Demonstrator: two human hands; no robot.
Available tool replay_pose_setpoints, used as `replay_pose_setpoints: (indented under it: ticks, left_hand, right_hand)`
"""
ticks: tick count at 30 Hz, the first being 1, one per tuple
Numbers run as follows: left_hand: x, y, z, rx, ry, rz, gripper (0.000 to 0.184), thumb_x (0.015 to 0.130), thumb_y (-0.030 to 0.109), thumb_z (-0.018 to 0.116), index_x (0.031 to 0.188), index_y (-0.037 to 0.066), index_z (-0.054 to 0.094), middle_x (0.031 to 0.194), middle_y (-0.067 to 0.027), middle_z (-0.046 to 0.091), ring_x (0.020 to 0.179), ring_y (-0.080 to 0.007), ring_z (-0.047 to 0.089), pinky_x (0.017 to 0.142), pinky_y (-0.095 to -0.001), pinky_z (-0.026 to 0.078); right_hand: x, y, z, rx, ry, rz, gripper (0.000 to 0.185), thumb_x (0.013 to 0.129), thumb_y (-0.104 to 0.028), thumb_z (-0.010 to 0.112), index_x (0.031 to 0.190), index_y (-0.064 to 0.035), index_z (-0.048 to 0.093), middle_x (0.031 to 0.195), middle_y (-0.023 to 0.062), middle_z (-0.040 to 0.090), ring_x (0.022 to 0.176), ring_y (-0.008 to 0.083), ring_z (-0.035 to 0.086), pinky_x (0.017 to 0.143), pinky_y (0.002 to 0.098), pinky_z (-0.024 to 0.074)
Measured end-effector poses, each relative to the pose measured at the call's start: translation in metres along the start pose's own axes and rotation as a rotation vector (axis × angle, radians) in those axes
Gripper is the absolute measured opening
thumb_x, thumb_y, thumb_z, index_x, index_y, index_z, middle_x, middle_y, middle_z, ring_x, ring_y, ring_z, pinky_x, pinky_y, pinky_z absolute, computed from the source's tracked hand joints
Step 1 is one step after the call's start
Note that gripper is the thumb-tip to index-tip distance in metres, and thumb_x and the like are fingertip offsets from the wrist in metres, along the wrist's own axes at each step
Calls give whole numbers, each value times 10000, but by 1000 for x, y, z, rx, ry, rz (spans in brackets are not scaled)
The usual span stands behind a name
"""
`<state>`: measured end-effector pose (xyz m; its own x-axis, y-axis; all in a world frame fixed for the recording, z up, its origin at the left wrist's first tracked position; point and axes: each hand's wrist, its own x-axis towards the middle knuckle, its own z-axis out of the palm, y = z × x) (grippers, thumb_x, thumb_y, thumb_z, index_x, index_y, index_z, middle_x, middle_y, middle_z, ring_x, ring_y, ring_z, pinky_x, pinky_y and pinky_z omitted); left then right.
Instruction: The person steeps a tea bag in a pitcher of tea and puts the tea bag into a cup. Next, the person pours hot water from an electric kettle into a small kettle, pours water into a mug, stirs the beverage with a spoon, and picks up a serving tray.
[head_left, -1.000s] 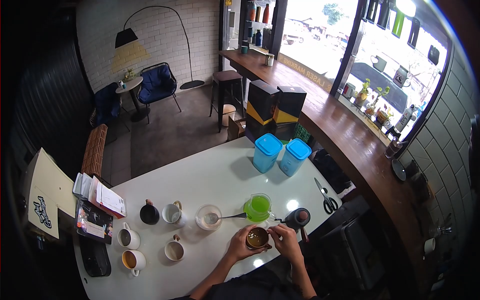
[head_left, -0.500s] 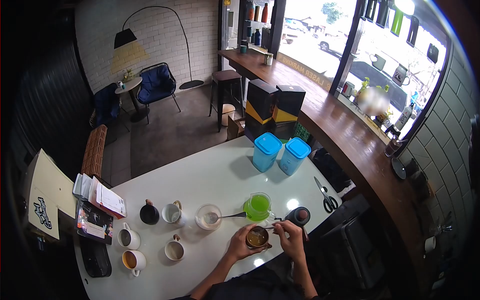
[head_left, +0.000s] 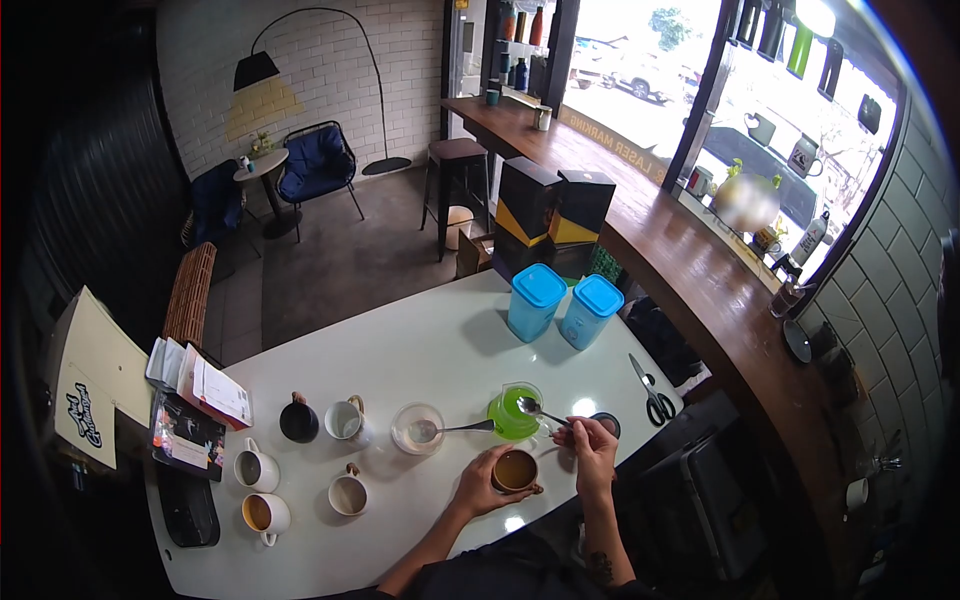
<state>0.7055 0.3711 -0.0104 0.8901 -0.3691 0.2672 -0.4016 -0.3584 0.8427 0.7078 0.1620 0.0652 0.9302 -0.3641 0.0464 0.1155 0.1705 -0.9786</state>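
My left hand (head_left: 482, 486) is wrapped round a brown cup (head_left: 515, 470) with brownish liquid in it, near the front edge of the white table. Between the fingers of my right hand (head_left: 594, 446) is a metal spoon (head_left: 540, 410), its bowl over the glass jug (head_left: 517, 418) of bright green liquid. Whether the spoon touches the green liquid I cannot tell. Left of the jug, a second spoon (head_left: 460, 428) rests in a clear glass bowl (head_left: 416, 428). A dark round object (head_left: 605, 424) is partly hidden behind my right hand.
Several mugs stand at the left, among them a black mug (head_left: 298, 420) and a white mug (head_left: 257, 467). Two blue-lidded containers (head_left: 537, 300) are at the back. Scissors (head_left: 653, 392) lie by the right edge. Papers (head_left: 217, 394) stand at the left end of the white table (head_left: 400, 345).
My right hand has lifted the spoon out of the brown cup and moved it up over the green jug. My left hand still holds the cup in about the same place.
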Motion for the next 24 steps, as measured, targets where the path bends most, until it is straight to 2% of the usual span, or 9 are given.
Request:
replay_pose_setpoints:
  ticks: [11, 15, 18, 20, 24]
  left_hand:
    - [0, 5, -2, 15, 9, -9, 960, 631, 454, 948, 1393, 61, 517, 1314, -135, 641, 1208, -321, 635, 1045, -443, 505]
    - [0, 6, -3, 2, 8, -15, 965, 625, 460, 950, 1391, 61, 519, 1316, -131, 641, 1205, -322, 637, 1042, -445, 506]
    - [0, 4, -1, 19, 10, -21, 964, 623, 466, 951, 1387, 64, 521, 1316, -129, 641, 1208, -322, 635, 1043, -444, 506]
    - [0, 2, 0, 12, 8, -23, 963, 623, 468, 951, 1385, 65, 522, 1316, -128, 641, 1210, -322, 634, 1044, -443, 506]
    - [0, 3, 0, 11, 23, -15, 961, 621, 470, 952, 1382, 68, 524, 1316, -125, 641, 1213, -321, 633, 1046, -441, 506]
  right_hand:
    - [11, 18, 14, -255, -153, -7, 189, 1032, -88, 606, 1047, 80, 692, 899, 111, 730, 794, 174, 729, 768, 312, 617]
    - [13, 18, 16, -251, -171, 0, 190, 1028, -89, 615, 1048, 82, 693, 894, 111, 730, 812, 173, 734, 759, 303, 619]
    - [15, 14, 17, -303, -186, 12, 199, 1024, -94, 619, 1060, 88, 691, 902, 110, 733, 830, 180, 740, 760, 299, 619]
    - [17, 13, 17, -338, -205, 23, 232, 1004, -108, 641, 1086, 104, 684, 943, 150, 746, 861, 227, 761, 753, 316, 614]
    - [17, 9, 21, -323, -214, 34, 236, 1007, -110, 637, 1094, 105, 681, 967, 154, 744, 861, 230, 761, 757, 316, 615]
